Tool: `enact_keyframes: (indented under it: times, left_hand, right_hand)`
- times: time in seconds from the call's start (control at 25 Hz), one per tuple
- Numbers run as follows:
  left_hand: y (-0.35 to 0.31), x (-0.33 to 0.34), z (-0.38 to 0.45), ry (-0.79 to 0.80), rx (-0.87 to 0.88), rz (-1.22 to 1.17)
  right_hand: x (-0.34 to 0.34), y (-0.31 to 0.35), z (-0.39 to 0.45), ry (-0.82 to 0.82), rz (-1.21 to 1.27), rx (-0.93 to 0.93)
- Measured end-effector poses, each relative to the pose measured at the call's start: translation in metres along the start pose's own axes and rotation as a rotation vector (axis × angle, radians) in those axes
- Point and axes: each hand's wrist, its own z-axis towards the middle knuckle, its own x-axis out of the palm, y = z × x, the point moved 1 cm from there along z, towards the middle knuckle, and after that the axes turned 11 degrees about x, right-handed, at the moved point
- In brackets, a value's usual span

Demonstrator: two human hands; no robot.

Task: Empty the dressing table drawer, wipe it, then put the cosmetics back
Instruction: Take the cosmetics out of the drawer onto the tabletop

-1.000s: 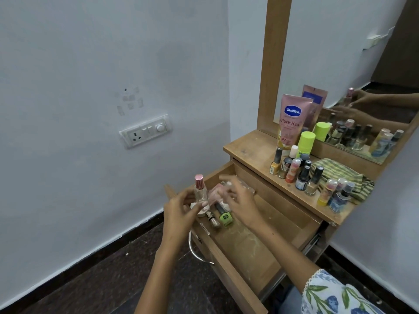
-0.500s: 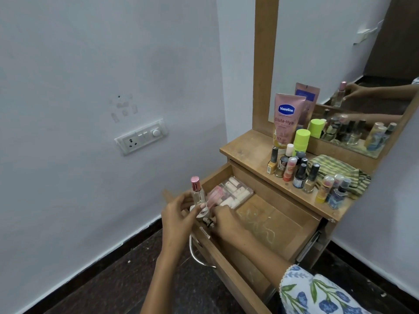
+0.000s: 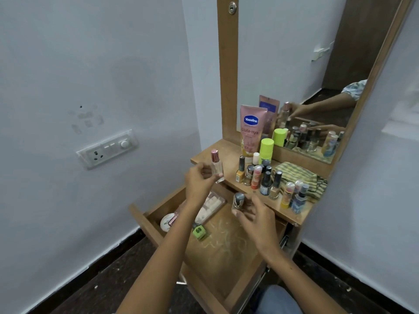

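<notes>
at centre frame the left hand (image 3: 199,181) grips a clear bottle with a pink cap (image 3: 217,166) above the open drawer (image 3: 229,248). just right, the right hand (image 3: 257,217) pinches a small silver-capped bottle (image 3: 238,201) below the bench (image 3: 226,157) edge. a green bottle (image 3: 199,232) lies in the drawer's left part.

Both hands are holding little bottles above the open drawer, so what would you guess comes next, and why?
Probably setting them on the tabletop beside the other cosmetics. The left hand holds a pink-capped bottle, the right hand a silver-capped bottle, and the drawer still holds several items.
</notes>
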Motion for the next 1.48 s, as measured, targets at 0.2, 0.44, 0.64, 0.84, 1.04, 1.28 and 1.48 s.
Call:
enact_keyframes:
  times: [0.2, 0.44, 0.64, 0.84, 1.04, 1.28, 1.48]
  left_hand:
    - [0.021, 0.036, 0.02, 0.009, -0.001, 0.017]
    - [0.023, 0.053, 0.023, -0.011, -0.012, -0.021]
    - [0.003, 0.017, -0.018, 0.011, 0.052, 0.127]
    - [-0.029, 0.001, -0.072, 0.168, 0.048, -0.093]
    - [-0.019, -0.004, -0.062, 0.003, 0.038, -0.114]
    - [0.013, 0.003, 0.007, -0.083, -0.096, -0.048]
    - [0.021, 0.025, 0.032, -0.11, -0.065, -0.026]
  right_hand:
    - [-0.013, -0.006, 0.002, -0.008, 0.021, -0.013]
    - [-0.018, -0.011, 0.003, -0.028, 0.032, -0.022]
    - [-0.015, -0.006, 0.006, -0.052, 0.051, -0.047]
    - [0.001, 0.003, 0.005, -0.026, 0.097, -0.097]
    - [0.009, 0.002, 0.009, 0.055, 0.007, -0.1]
    - [-0.01, -0.011, 0.012, 0.043, -0.063, -0.032]
    - [-0.027, -0.016, 0.018, 0.042, -0.104, -0.023]
